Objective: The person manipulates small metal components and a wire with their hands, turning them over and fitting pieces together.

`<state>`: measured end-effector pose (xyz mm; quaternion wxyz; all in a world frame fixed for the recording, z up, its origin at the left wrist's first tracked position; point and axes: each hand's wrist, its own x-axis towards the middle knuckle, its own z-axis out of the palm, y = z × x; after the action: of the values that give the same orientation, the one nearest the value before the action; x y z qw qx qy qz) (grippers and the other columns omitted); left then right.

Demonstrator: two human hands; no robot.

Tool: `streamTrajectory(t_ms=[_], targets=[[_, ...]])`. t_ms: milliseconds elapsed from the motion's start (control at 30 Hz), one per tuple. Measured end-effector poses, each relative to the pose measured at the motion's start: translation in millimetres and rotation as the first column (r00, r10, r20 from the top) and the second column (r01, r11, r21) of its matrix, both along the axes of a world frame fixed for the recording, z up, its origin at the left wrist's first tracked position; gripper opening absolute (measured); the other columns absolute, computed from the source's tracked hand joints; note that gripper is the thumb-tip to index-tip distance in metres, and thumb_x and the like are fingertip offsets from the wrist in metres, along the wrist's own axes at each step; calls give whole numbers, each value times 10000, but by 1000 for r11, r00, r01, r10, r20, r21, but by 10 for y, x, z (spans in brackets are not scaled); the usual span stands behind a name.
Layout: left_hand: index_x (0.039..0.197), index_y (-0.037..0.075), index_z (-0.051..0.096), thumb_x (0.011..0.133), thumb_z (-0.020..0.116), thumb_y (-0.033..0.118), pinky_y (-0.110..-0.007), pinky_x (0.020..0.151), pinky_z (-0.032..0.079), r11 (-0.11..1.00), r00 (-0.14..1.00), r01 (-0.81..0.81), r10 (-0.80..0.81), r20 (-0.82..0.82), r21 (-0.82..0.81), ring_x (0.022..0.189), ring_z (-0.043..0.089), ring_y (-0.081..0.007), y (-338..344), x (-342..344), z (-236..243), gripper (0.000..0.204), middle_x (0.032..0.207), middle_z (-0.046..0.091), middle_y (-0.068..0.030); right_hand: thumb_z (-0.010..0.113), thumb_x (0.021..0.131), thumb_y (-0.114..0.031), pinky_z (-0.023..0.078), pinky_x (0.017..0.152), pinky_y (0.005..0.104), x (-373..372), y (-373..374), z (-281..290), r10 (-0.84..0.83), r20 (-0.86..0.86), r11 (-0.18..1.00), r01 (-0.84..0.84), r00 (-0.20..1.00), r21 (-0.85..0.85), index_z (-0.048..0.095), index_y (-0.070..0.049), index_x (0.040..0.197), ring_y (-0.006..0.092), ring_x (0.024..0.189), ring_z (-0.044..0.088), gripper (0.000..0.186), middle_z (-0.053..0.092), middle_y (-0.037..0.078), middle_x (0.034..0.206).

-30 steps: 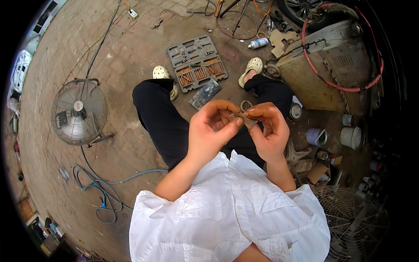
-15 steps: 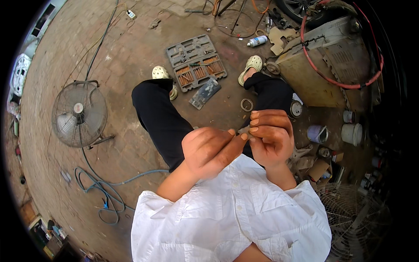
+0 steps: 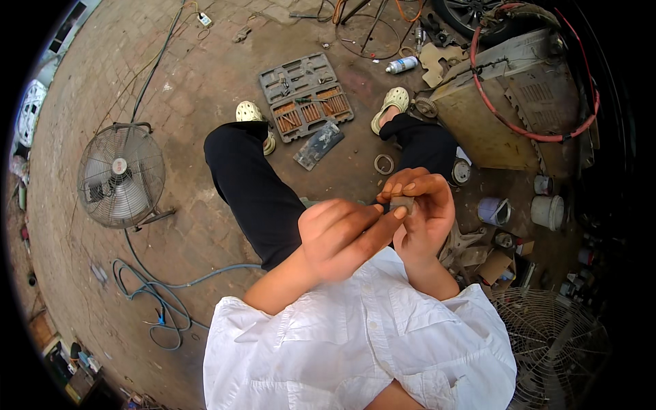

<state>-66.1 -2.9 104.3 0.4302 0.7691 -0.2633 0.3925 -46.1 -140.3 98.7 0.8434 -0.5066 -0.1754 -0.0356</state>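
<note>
In front of my lap, my left hand (image 3: 342,236) and my right hand (image 3: 427,208) meet at the fingertips. Pinched between them is a small flat grey-brown piece (image 3: 403,203), too small to name for certain. My right fingers curl over its far edge, and my left thumb and forefinger press on its near left side. Something dark shows beside it, partly hidden by the fingers. On the ground between my feet lies an open grey case (image 3: 305,102) with rows of rusty brown pieces in its near half. A dark flat plate (image 3: 319,145) lies close to that case.
A round floor fan (image 3: 121,175) stands at the left, with a coiled blue hose (image 3: 160,294) nearer. At the right are a large metal box (image 3: 502,109) under a red hose (image 3: 533,133), a purple-white can (image 3: 493,211), a white bucket (image 3: 547,212) and a fan grille (image 3: 547,342). A metal ring (image 3: 384,164) lies near my right leg.
My right hand has turned and moved slightly left, so the grey-brown piece now shows more fully. My left hand has shifted a little to the right.
</note>
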Motion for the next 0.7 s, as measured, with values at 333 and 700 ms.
streamTrajectory(t_ms=[333,700], targets=[[974,44,682,575,785,57,-261,493,456,994,995,-93,95,-28,65,617,577,-165,-41,32,-1,412,777,589,-32,609,897,-182,487,795,330,-34,40,65,66,-170,989,-41,983,143,505,27,1025,196,896,583,266,571,132,952],[931,7,695,673,753,-18,-235,532,441,915,888,-115,-79,-453,-386,608,547,-119,-82,29,79,266,766,593,-63,601,896,-94,432,844,276,10,-41,-103,-22,-241,997,40,970,70,519,27,1050,150,949,549,212,562,88,1009]])
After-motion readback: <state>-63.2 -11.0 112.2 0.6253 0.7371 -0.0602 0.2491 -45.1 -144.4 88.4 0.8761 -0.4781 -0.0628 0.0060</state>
